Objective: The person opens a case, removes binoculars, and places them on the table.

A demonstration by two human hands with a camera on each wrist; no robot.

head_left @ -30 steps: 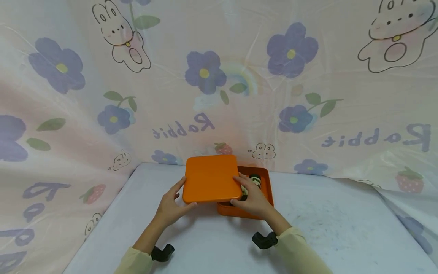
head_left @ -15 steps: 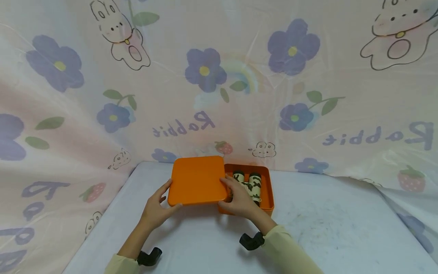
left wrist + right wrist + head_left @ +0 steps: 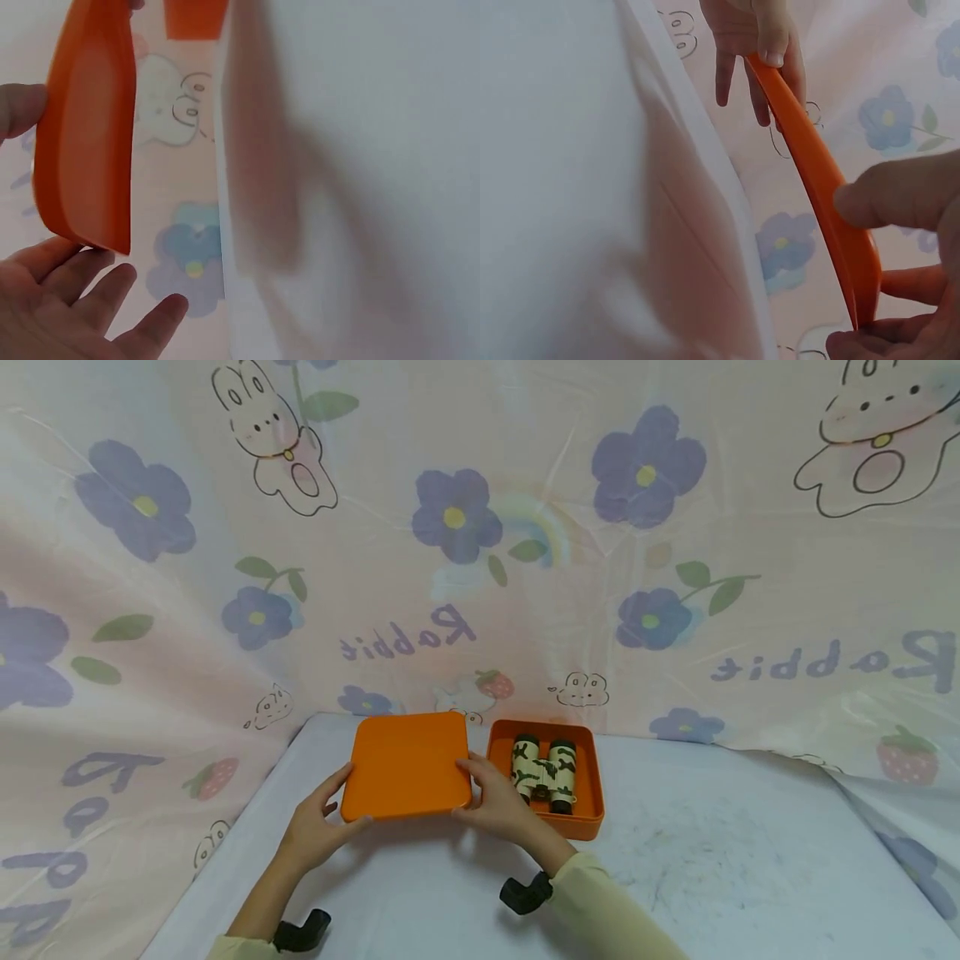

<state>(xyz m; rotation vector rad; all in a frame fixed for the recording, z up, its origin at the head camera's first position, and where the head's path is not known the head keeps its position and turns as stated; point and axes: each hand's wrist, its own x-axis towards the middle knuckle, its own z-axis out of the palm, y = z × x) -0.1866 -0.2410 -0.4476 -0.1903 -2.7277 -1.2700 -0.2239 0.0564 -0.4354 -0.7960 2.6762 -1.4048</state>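
Observation:
Both hands hold an orange box lid [image 3: 408, 766] above the table, to the left of its box. The left hand [image 3: 311, 828] grips the lid's left edge, thumb at the near corner. At the opposite edge, the right hand [image 3: 498, 806] pinches the near right corner between thumb and fingers. The wrist views show the lid [image 3: 90, 135] from the side, its hollow underside facing the table. An open orange box [image 3: 588, 827] stands on the table just right of the right hand. Camouflage-patterned binoculars [image 3: 543, 774] lie inside it, fully visible in the head view.
A white-covered table [image 3: 712, 843] extends to the right of the box and toward the front. Behind it hangs a curtain [image 3: 540, 627] printed with rabbits and flowers. Black curved wrist mounts [image 3: 527, 893] hang below both wrists.
Both hands have carried the lid leftward and slightly nearer, off the box. The binoculars, mostly covered a second ago, are now uncovered. The box has stayed in place.

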